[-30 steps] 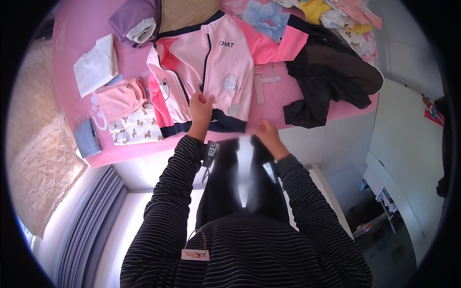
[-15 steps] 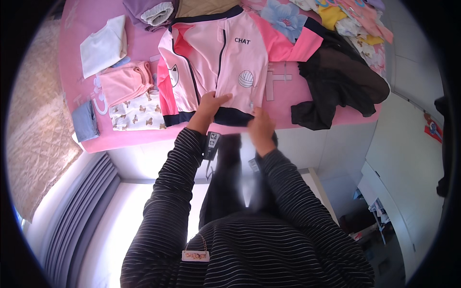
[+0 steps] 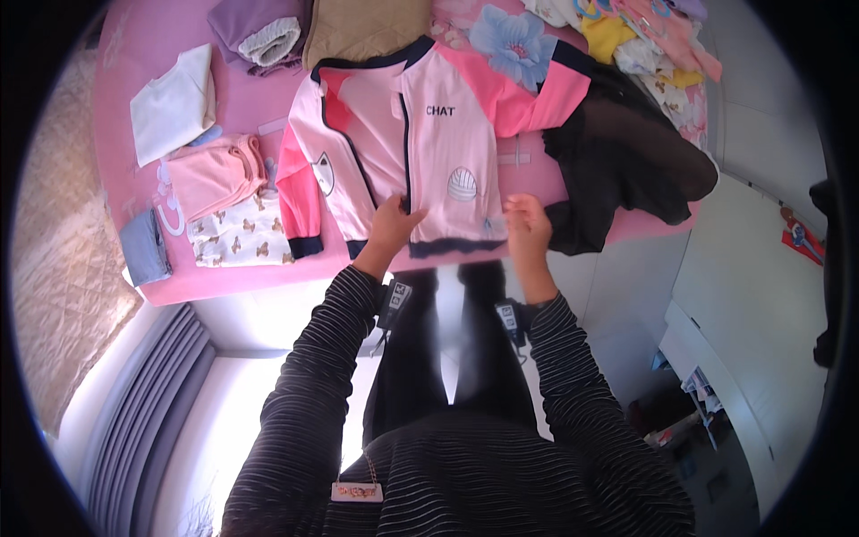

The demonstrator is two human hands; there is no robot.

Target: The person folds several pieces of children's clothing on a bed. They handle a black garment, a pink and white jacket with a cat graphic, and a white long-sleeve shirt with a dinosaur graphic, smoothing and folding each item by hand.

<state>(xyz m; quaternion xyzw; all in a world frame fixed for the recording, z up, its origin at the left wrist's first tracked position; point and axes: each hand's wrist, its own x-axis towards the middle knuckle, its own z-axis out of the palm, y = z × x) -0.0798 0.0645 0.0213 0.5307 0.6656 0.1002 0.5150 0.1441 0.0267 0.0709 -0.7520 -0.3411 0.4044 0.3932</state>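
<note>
At the near edge of the cover lies the jacket; the left hand touches it, gripping or not I cannot tell; the right hand, released, is just beside the hem. Beyond the collar: tan cloth.

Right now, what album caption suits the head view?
Hands near the bottom edge of an open pink jacket, folded clothes to its left.

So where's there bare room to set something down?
Bare pink cover shows between the folded white garment and purple garment; another patch lies between the pink jacket and black garment, beyond the right hand. Top right is crowded with heaped clothes.
</note>
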